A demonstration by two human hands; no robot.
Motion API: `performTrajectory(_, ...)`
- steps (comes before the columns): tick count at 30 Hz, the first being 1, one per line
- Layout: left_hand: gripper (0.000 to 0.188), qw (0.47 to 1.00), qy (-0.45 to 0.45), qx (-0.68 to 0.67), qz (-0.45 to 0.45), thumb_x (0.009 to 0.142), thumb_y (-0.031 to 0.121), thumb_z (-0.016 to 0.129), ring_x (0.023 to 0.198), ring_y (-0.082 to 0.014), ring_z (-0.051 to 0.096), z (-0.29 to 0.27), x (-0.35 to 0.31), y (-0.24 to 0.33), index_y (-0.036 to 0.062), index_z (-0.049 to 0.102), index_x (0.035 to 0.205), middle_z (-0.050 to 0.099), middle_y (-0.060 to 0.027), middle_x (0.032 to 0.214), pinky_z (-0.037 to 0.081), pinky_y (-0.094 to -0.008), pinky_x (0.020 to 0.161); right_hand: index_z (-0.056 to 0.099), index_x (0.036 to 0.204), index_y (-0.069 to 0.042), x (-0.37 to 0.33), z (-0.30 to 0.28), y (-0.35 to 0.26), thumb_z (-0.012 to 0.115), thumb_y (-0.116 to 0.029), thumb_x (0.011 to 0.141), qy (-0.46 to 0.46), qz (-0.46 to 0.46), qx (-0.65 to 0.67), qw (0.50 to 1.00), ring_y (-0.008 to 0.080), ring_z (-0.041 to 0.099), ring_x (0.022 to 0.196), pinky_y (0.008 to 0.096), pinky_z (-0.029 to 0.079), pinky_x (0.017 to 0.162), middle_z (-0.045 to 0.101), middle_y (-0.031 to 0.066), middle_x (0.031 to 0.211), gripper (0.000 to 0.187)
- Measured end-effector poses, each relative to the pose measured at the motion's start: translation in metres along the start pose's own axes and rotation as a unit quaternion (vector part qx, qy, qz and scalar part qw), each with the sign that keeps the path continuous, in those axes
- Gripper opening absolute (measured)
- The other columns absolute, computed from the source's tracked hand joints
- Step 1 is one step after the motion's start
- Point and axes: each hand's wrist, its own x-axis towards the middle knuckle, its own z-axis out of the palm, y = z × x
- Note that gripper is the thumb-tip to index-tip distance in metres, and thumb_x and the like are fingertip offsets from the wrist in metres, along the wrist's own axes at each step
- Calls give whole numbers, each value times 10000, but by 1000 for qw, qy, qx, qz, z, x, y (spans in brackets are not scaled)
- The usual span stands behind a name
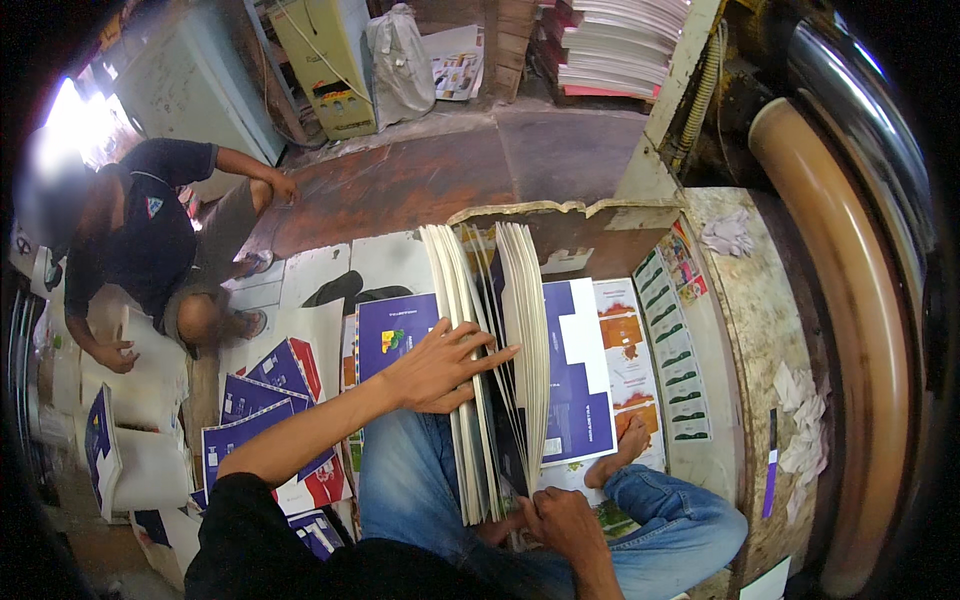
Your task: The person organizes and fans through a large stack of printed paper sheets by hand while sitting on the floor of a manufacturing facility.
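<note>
— So, what is the largest thing here?
— The long brown roller (830, 250), on the right. It is beside a worn ledge (740, 290), apart from the person, which probably leaves enough room for sitting.

— And the stack of sheets (525, 350)?
— It stands on its edge between the legs of the blue jeans (410, 480), just left of a flat purple-and-white sheet (580, 425). I think it is held upright so that the edges can open like a fan: there is one thick part on each side, and some loose sheets in the gap.

— How are the hands?
— The left hand (432, 368) has its fingers spread, resting across the edges of the left part, maybe to keep it from falling. The right hand (568, 520) is curled at the near corner of the right part, perhaps for steadying it.

— What is difficult to see?
— The roller runs into the dark rim and is cut off. Most faces in the stack are hidden, and I cannot tell what its lower edge rests on. The flat sheet is partly covered. Smallest, the right fingertips: I cannot tell whether they pinch paper or only touch it.
</note>
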Motion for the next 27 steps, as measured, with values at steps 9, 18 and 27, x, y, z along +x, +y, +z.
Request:
performTrajectory(9, 388, 999, -22, -26, 28, 727, 195, 605, 1499, -318, 255, -2, 5, -5, 8, 609, 1067, 299, -62, 1646, 402, -468, 922, 674, 725, 24, 2, 4, -6, 636, -242, 941, 3, -29, 44, 999, 384, 660, 589, 469, 545, 594, 652, 218, 679, 346)
performTrajectory(18, 344, 999, 5, -35, 26, 644, 146, 573, 1487, -262, 329, 3, 3, -5, 34, 542, 968, 398, -32, 1602, 376, -424, 759, 672, 732, 32, 2, -1, -9, 635, -237, 937, -1, -31, 5, 1000, 368, 656, 577, 470, 544, 594, 651, 210, 672, 340)
performTrajectory(27, 798, 989, 5, -146, -12, 698, 175, 581, 908, -271, 506, 2, 11, -2, 48, 384, 1461, 595, -145, 1178, 338, -402, 817, 674, 723, 24, 2, 3, -9, 641, -231, 929, 2, -38, -2, 999, 364, 658, 571, 466, 548, 588, 656, 203, 670, 329)
